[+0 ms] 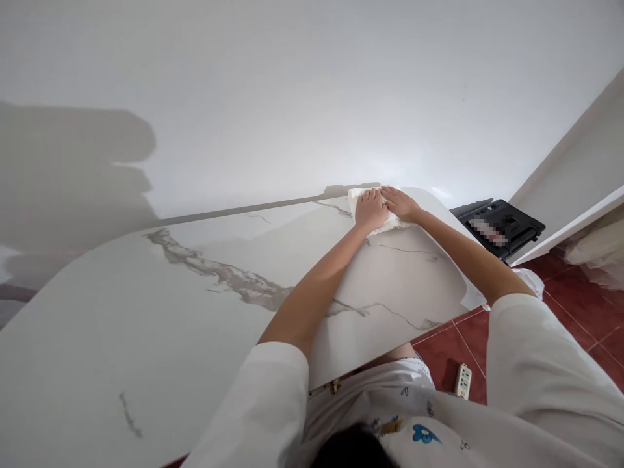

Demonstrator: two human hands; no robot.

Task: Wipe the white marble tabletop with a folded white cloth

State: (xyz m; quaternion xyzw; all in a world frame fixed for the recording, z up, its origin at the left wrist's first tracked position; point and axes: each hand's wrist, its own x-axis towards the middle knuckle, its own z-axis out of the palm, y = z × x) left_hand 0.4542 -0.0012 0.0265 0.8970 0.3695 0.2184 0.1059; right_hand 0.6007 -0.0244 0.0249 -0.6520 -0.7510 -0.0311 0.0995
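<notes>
White cloth (pixel 392 221) is spread, crumpled at its edges, on the marbled white table (pixel 185 351), at the far side nr the wall (pixel 273 97), toward the R end. It is covered in part by 2 hands, palms down: the L hand (pixel 372 209) and, just beside it, the R hand (pixel 400 203). Fingers are laid out over the cloth; whether any of it is pinched underneath can't be told, as both palms are hidden.

Beyond the table's R end, 1 black case (pixel 524 229) is seen; its contents are hidden & part of its top is blurred out by pixels. A white crumpled item, poss. a plastic bag (pixel 532 282), is half covered by the R arm; what's in it, if anything, can't be made out. On the red tiled floor (pixel 575 309), 1 power strip (pixel 463 381) is partly blocked by the clothing (pixel 404 416). Pale fabric (pixel 599 253) is cut off at the R edge. The table's near L part is cut off by the frame, & a dark rounded shape (pixel 355 448) is cropped at bottom ctr.
</notes>
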